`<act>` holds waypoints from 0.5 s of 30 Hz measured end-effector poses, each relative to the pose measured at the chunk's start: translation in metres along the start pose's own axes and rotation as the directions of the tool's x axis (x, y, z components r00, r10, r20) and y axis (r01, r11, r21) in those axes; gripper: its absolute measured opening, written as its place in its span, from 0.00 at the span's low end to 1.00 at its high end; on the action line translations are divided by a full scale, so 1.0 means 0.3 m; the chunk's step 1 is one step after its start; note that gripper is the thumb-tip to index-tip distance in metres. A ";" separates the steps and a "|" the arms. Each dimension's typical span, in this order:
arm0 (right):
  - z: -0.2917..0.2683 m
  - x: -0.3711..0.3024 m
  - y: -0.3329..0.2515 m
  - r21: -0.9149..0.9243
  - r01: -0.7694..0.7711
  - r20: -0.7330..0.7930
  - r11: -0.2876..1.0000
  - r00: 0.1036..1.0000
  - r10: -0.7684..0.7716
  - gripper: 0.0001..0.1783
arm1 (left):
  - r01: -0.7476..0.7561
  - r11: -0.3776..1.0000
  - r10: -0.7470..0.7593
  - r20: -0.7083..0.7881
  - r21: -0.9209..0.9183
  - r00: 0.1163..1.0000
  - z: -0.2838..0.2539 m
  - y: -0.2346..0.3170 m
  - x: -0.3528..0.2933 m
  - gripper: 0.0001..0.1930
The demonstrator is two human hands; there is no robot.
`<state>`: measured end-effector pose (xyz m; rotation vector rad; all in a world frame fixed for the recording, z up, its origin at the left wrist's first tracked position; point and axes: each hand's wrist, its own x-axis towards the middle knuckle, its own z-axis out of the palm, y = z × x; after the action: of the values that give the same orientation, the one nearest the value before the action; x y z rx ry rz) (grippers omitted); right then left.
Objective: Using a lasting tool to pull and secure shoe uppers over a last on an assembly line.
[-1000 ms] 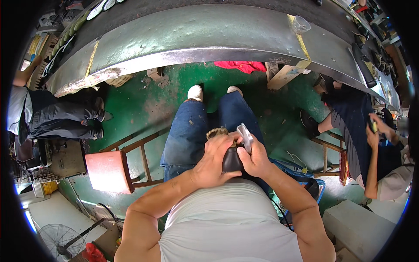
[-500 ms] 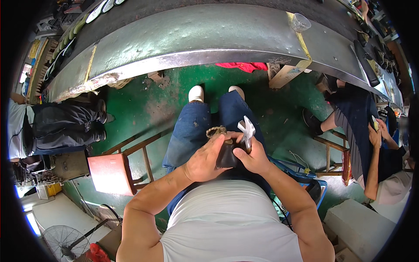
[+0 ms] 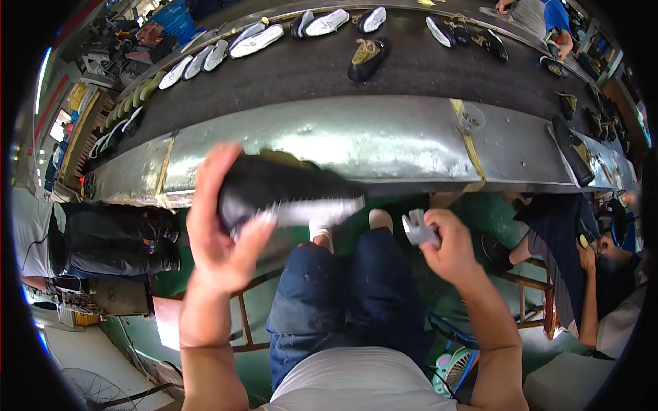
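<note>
In the head view, your left hand [image 3: 221, 240] grips a black shoe [image 3: 281, 183], fingers up behind its rounded end and thumb along its lower edge, where a pale band runs. The shoe is raised above your lap, across the near edge of the metal-faced bench [image 3: 322, 133], its narrower end pointing right; it is blurred, so its finer details cannot be told. Your right hand [image 3: 454, 248] is closed around a grey metal tool [image 3: 419, 229] with a notched head, held well apart from the shoe and touching nothing else.

Beyond lies the dark bench top [image 3: 295, 77], bearing a black shoe with a brown upper [image 3: 368, 56] and a row of white-soled shoes at the far left.

The step in hand looks like shifting or turning the shoe between strokes of tool work, rather than working it. If the shoe is to be set down, that calls for a level hold and the tool kept out of the way; if worked further, a steady shoe first.
</note>
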<state>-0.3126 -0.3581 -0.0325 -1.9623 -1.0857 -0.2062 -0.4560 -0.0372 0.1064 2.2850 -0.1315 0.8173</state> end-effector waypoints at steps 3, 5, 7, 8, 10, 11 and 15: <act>-0.029 0.157 0.122 -0.225 0.005 -0.030 0.974 0.999 -0.012 0.24 | -0.261 0.935 0.256 0.050 0.241 0.965 0.116 -0.076 0.321 0.30; -0.017 0.251 0.200 -0.332 0.011 -0.057 0.943 0.998 -0.031 0.22 | -0.320 0.887 0.289 0.141 0.333 0.947 0.212 -0.204 0.485 0.28; -0.008 0.283 0.262 -0.406 -0.012 -0.068 0.914 0.998 -0.017 0.23 | -0.337 0.873 0.278 0.208 0.352 0.938 0.312 -0.358 0.627 0.28; -0.008 0.294 0.291 -0.477 -0.033 -0.074 0.878 0.997 -0.003 0.23 | -0.355 0.856 0.283 0.234 0.376 0.930 0.364 -0.444 0.690 0.27; -0.004 0.305 0.289 -0.463 -0.065 -0.069 0.884 0.997 0.037 0.24 | -0.421 0.812 0.352 0.238 0.404 0.905 0.416 -0.600 0.786 0.27; -0.006 0.309 0.278 -0.460 -0.041 -0.069 0.887 0.998 0.011 0.25 | -0.419 0.796 0.335 0.258 0.436 0.906 0.432 -0.672 0.820 0.28; -0.008 0.293 0.303 -0.438 -0.006 -0.061 0.899 0.998 -0.023 0.29 | -0.099 0.907 -0.119 0.475 0.410 0.872 0.580 -0.910 0.798 0.18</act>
<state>-0.1899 -0.3288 -0.0417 -2.3289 -1.0721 -0.5576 -0.0905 0.0871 -0.0081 2.8707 -0.1841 0.2430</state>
